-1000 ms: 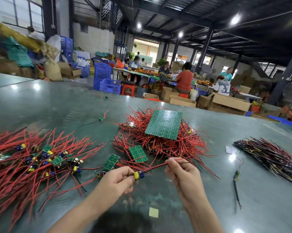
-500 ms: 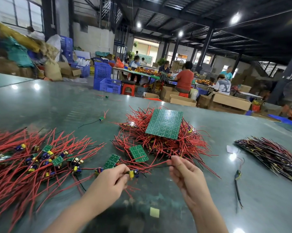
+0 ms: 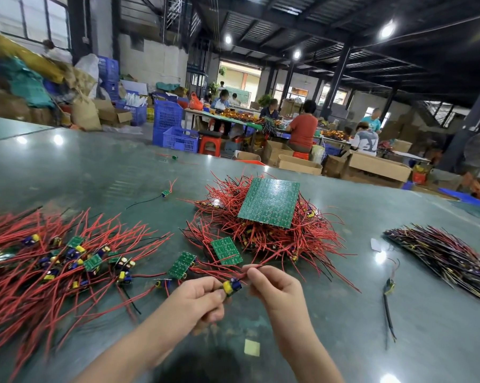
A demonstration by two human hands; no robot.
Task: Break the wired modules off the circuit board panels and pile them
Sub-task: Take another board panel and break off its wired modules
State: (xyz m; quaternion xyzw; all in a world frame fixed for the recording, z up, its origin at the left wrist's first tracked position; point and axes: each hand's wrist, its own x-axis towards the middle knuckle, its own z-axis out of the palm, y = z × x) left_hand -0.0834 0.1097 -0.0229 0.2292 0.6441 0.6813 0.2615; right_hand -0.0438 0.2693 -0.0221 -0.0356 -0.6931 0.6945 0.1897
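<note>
While pinching one yellow-capped module point(image 3: 231, 287) in left hand point(image 3: 203, 299) fingers, with right hand point(image 3: 274, 286) fingers nipping its red wire point(image 3: 257, 268) over desk point(image 3: 344, 313). Flanked by finished pile point(image 3: 53, 261) left, panel point(image 3: 269, 202) on wire heap behind, two small boards between. Hands drawn closer together than before.
</note>
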